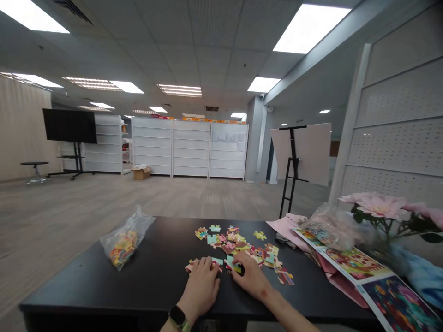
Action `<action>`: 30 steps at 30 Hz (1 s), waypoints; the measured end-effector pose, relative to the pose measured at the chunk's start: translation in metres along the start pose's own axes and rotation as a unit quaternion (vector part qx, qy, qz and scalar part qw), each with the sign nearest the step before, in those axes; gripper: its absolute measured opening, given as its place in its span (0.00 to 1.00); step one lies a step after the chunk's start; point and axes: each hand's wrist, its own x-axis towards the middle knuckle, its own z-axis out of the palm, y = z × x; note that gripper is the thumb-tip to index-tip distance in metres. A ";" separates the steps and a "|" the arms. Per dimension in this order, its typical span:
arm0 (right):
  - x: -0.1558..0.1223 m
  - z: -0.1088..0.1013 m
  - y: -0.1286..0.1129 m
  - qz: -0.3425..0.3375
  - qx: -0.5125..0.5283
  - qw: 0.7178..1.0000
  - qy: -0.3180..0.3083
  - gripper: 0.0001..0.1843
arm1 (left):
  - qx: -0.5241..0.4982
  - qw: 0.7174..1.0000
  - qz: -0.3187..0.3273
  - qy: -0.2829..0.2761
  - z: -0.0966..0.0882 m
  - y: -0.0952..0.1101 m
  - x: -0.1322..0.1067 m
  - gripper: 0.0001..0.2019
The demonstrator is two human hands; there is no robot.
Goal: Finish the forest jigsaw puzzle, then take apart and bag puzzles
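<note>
My left hand (201, 285), with a smartwatch on the wrist, lies palm down on the black table (86, 288), fingers curled over puzzle pieces near its front. My right hand (252, 278) rests beside it, fingertips pinching a teal puzzle piece (232, 264). Several loose colourful jigsaw pieces (242, 246) are scattered just beyond both hands. What lies under the left fingers is hidden.
A clear plastic bag of puzzle pieces (125, 240) lies at the left. On the right are printed picture sheets (356, 263), another plastic bag (328, 227), pink cloth and pink flowers (380, 206). Beyond the table: an easel (292, 168), white shelving, a screen on a stand.
</note>
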 end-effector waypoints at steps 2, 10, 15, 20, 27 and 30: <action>-0.001 0.000 0.001 -0.004 0.001 1.000 -0.012 0.08 | -0.012 1.000 -0.005 0.007 -0.004 0.002 -0.008 0.19; -0.006 -0.002 0.001 -0.011 -0.035 0.997 -0.064 0.15 | -0.085 0.995 -0.045 0.040 -0.009 0.003 -0.009 0.20; -0.004 -0.005 -0.004 -0.033 -0.055 0.992 -0.113 0.16 | -0.110 0.993 -0.016 0.045 0.009 -0.006 -0.008 0.22; -0.001 -0.007 -0.005 -0.018 -0.069 0.990 -0.123 0.16 | -0.102 0.989 0.045 0.098 0.038 -0.019 -0.008 0.23; 0.001 -0.010 -0.017 -0.001 -0.072 0.986 -0.153 0.19 | -0.104 0.979 0.123 0.128 0.074 -0.030 -0.010 0.26; -0.001 -0.009 -0.019 0.034 -0.071 0.986 -0.150 0.18 | -0.083 0.981 0.122 0.124 0.071 -0.030 -0.013 0.27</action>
